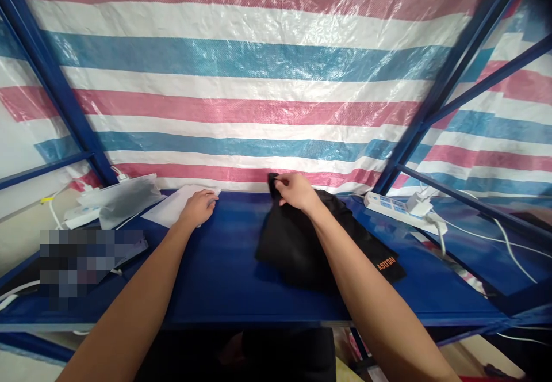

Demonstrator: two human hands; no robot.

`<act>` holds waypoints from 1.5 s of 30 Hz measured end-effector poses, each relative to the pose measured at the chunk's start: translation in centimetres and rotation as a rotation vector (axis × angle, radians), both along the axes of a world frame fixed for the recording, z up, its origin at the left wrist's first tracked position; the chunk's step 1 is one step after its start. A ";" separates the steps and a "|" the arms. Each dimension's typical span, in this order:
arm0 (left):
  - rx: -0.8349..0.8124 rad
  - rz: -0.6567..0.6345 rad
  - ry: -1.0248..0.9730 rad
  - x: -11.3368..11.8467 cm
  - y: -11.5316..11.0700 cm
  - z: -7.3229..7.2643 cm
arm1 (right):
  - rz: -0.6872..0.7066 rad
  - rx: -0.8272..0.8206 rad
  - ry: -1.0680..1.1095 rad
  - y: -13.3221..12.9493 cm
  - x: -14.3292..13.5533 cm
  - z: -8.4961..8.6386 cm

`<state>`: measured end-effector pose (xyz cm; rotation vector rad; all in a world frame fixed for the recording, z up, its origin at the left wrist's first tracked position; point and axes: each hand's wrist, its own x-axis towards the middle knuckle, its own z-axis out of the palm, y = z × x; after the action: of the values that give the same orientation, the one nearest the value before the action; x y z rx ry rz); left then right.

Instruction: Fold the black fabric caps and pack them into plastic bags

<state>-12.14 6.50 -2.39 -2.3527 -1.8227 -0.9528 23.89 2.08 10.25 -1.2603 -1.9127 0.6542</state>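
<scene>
My right hand (296, 190) pinches the top end of a black garment (297, 249), its fingertips closed on the dark fabric near the back edge of the blue table. The garment lies partly bunched to the right, under my forearm, and orange lettering shows near its lower right corner. Its exact kind is unclear. Farther left, my left hand (199, 208) rests over the right end of a thin white sheet (166, 210), fingers curled on its edge. Whether the sheet is paper or plastic I cannot tell.
The blue table (215, 278) stands against a striped tarp (241, 106) between blue metal posts. A white power strip (401, 210) with plugs and cables lies at right. A translucent pouch (129, 198) leans at left, near a dark object (133, 249) that is partly blurred out.
</scene>
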 end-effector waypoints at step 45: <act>0.276 0.164 -0.167 3.8 -22.2 2.2 | 0.258 0.129 -0.384 1.5 -12.6 -3.5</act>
<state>-8.38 -15.67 -0.15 -1.9844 -1.7677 -1.3154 11.28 3.60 6.79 -1.1278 -2.4206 0.4266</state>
